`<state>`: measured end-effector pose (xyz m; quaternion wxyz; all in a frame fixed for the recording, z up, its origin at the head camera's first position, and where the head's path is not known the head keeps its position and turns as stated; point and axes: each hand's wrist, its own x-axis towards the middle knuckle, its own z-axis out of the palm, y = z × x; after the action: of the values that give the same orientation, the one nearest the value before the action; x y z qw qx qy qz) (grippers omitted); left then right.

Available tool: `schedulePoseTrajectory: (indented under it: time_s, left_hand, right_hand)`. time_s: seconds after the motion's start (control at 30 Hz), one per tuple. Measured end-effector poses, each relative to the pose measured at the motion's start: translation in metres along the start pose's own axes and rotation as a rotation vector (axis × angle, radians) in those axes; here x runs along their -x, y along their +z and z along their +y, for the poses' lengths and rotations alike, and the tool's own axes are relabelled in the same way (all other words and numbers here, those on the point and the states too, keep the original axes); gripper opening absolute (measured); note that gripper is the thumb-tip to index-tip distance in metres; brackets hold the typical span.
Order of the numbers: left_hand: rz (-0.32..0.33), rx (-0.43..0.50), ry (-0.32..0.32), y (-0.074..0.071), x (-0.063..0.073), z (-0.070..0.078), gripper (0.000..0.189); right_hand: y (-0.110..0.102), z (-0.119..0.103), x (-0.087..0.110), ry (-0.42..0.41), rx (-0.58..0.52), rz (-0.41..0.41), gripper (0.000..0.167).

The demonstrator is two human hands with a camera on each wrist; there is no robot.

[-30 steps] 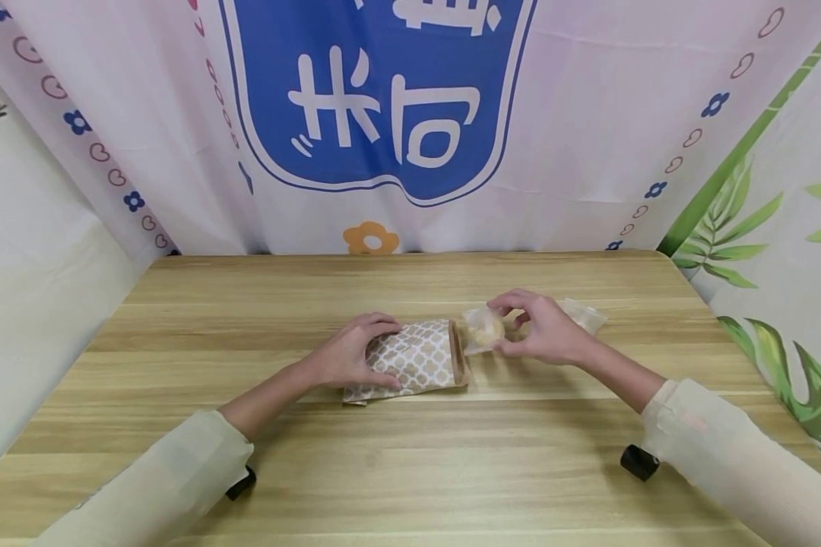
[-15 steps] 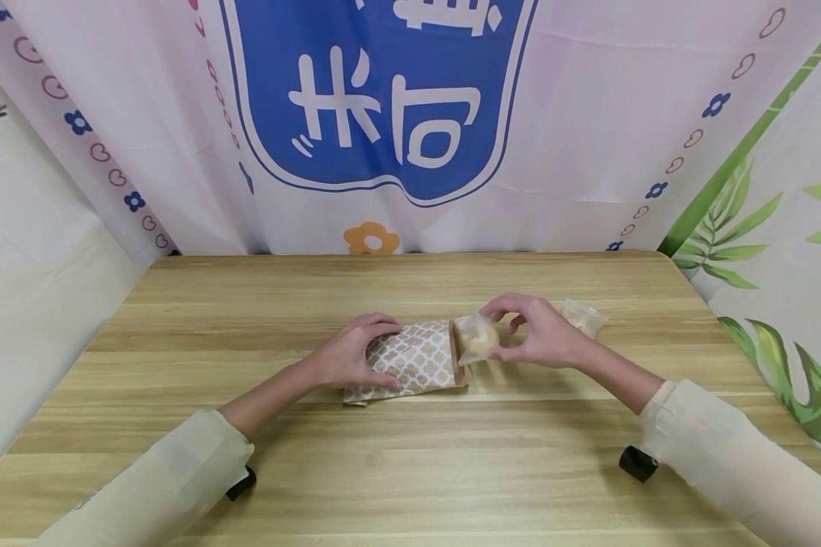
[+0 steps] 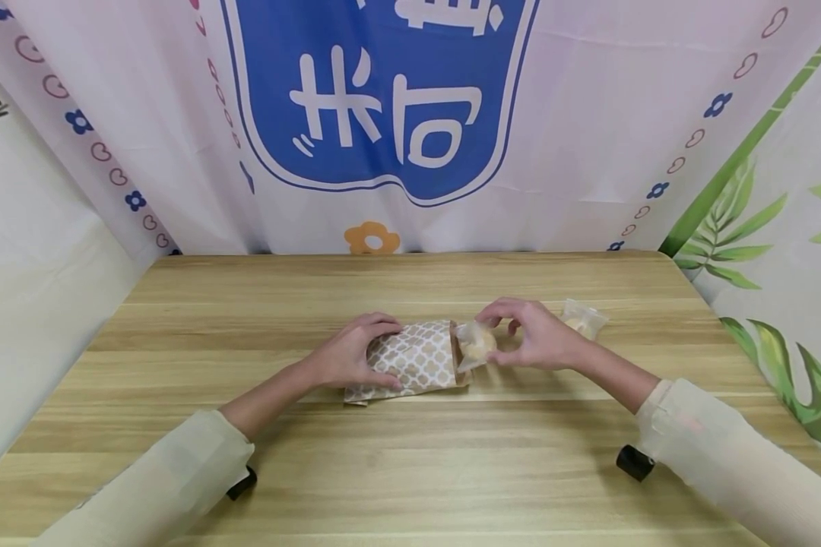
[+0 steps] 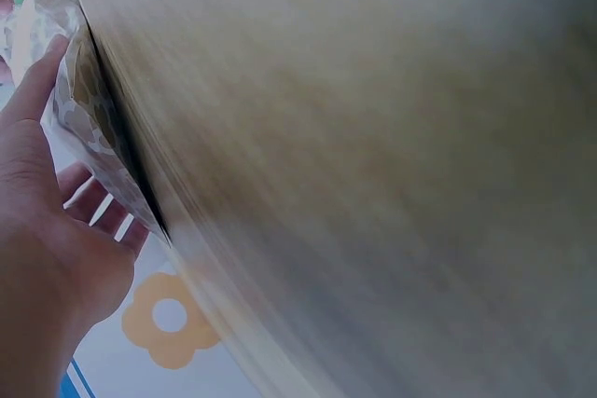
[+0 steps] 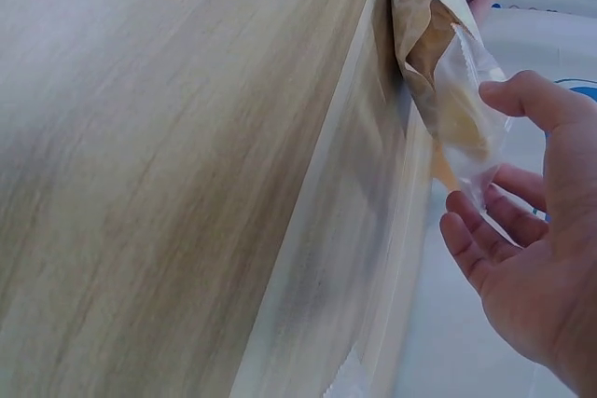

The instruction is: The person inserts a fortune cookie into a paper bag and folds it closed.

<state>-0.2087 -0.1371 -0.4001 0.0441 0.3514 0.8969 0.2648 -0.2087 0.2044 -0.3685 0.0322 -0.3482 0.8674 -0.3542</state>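
A brown paper bag (image 3: 417, 357) with a white lattice print lies flat on the table, its open mouth facing right. My left hand (image 3: 356, 351) grips the bag's closed end, thumb on the near side and fingers on the far side. In the left wrist view, the thumb presses along the bag (image 4: 84, 90). My right hand (image 3: 537, 334) pinches a small clear-wrapped pastry (image 3: 477, 346) between thumb and fingers. The wrapper's left edge is at the bag's mouth. The right wrist view shows the wrapped pastry (image 5: 466, 128) partly overlapping the bag's opening (image 5: 431, 44).
A second wrapped pastry (image 3: 584, 317) lies behind the right hand, partly covered by it. The wooden table (image 3: 410, 471) reaches back to a printed curtain (image 3: 561, 137). Black cylindrical pieces (image 3: 635, 463) show beneath the sleeves.
My right hand has moved left and slightly nearer, bringing the wrapped pastry from beside the bag to its mouth. The left hand and the bag stay in place.
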Motion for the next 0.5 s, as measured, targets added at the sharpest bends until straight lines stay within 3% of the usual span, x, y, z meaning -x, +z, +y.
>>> schedulePoseTrajectory:
  time_s: [0.5]
  left_hand:
    - [0.001,-0.007,0.001,0.0026,-0.0022,-0.0025,0.088]
  right_hand:
    - [0.0013,-0.0054,-0.0032,0.053,0.227,-0.034,0.052]
